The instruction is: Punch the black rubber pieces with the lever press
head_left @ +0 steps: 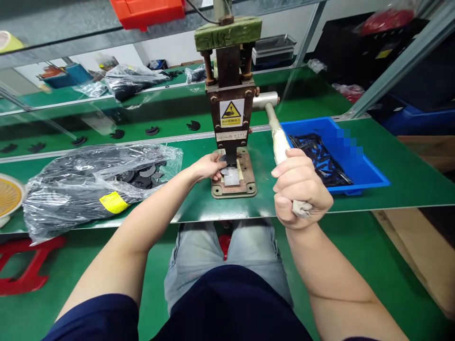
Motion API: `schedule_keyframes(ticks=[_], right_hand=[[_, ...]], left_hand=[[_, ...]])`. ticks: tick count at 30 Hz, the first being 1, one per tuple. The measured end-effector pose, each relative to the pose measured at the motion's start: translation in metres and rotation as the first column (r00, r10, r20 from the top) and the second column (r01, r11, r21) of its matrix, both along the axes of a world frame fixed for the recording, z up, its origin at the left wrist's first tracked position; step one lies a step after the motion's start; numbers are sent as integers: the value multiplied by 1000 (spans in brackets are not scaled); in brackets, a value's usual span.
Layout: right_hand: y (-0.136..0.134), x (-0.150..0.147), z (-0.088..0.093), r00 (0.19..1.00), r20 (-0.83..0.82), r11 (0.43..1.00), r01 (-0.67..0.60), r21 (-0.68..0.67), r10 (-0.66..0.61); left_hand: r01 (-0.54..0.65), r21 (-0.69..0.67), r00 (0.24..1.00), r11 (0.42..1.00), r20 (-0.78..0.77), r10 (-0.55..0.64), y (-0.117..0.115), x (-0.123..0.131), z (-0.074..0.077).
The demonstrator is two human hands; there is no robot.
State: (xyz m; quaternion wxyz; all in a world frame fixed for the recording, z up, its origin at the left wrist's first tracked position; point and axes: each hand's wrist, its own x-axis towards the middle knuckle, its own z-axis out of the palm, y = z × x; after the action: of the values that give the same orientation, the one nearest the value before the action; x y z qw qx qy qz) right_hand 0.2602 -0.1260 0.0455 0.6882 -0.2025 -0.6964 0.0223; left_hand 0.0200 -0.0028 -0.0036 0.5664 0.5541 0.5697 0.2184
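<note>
A hand-operated press with a warning label stands in front of me on the green bench. My right hand is wrapped round its lever, whose grip is covered in pale wrapping. At the foot of the press, my left hand pinches a small dark plastic part beside the ram, just above a light metal plate on the base. The fingers hide much of this part, and I cannot tell how far it sits under the ram.
On the left lies a clear plastic bag of dark curved parts. A blue tray with black pieces sits to the right. Several dark parts lie in a row on the strip behind. An orange bin hangs above.
</note>
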Motion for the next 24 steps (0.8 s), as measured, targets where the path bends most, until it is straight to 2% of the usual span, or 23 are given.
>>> schedule_keyframes(ticks=[7,9,11,13,14,16,17,18,20,22,24], right_hand=[[-3,1,2,1000,9,999,28,-26,-28],[0,2,2,1000,14,1000,15,-4,-15],[6,2,2,1000,-11,999,-1,45,1],[13,1,0,999,-46,996,-6,91,10],[15,0,0,998,-55,994,-7,106,12],[17,0,-1,998,-63,995,-6,104,12],[17,0,-1,998,-60,996,-7,93,12],[16,0,-1,998,-54,997,-7,83,12],[14,1,-1,999,-51,998,-3,67,6],[12,1,0,999,-49,999,7,51,-5],[12,0,0,998,-57,999,19,40,-16]], left_hand=[[-36,-96,996,995,-86,27,1,11,6],[-33,-49,997,998,-75,29,-5,13,6],[30,41,999,999,-18,-29,-10,9,5],[106,158,993,982,26,-112,-13,-8,4],[126,222,992,967,-2,-129,-14,-22,5],[117,334,978,935,-203,-49,-16,-63,6],[109,376,924,920,-380,46,-16,-89,7],[91,387,817,917,-555,153,-16,-116,8],[81,347,562,934,-790,245,-15,-171,8],[54,289,374,956,-893,249,-14,-219,7],[95,226,294,970,-937,189,-14,-252,5]])
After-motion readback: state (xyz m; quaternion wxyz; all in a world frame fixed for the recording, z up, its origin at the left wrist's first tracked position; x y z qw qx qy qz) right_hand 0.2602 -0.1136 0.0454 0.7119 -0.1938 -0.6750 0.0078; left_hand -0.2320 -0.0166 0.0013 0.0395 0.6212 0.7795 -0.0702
